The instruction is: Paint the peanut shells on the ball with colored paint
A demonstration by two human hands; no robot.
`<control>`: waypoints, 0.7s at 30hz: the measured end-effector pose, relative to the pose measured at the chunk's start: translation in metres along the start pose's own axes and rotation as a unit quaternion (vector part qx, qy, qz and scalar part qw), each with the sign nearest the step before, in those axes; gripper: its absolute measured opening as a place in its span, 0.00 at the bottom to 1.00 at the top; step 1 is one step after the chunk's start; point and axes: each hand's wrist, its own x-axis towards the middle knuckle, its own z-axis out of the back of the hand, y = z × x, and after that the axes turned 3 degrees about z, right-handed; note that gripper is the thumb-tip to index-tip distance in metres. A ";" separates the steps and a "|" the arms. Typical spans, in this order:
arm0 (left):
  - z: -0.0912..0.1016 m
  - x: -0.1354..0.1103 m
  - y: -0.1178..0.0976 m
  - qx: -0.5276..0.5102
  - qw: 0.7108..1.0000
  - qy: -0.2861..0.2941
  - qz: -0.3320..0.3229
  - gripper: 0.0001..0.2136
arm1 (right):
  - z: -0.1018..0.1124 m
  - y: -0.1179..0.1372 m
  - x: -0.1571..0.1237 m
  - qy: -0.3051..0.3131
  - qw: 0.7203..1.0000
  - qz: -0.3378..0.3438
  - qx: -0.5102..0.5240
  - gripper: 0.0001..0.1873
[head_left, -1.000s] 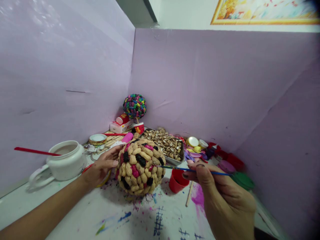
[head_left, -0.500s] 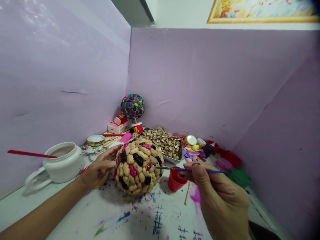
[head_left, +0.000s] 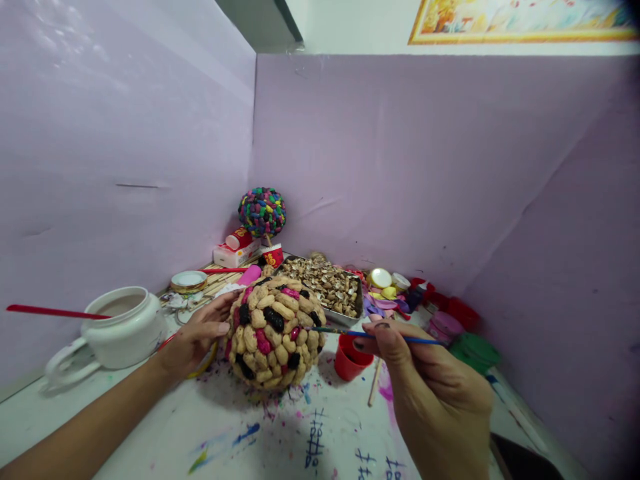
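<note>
A ball covered in peanuts (head_left: 277, 343) rests on the table in front of me, mostly bare shell colour with some peanuts painted black and pink. My left hand (head_left: 203, 333) steadies its left side, fingers curved against the shells and partly hidden behind it. Between the thumb and fingers of my right hand (head_left: 425, 373) is a thin blue paintbrush (head_left: 370, 335). The brush tip is at the ball's right side, close to a small pink peanut. A red cup (head_left: 353, 360) stands just behind the brush.
A white pot (head_left: 123, 333) with a red stick stands at left. Behind the ball are a tray of peanut shells (head_left: 325, 283) and a multicoloured ball (head_left: 263, 212). Paint containers (head_left: 475, 353) line the right. A wooden stick (head_left: 375, 383) lies near the cup. Lilac panels enclose the table.
The brush tip has moved slightly up across the ball's right side, and the small peanut there shows more pink. My left hand keeps its hold. The view has shifted a little.
</note>
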 end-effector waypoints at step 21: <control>0.001 0.002 0.001 -0.001 1.000 -0.029 0.012 0.25 | -0.001 -0.003 0.002 -0.010 0.999 0.033 -0.008 0.09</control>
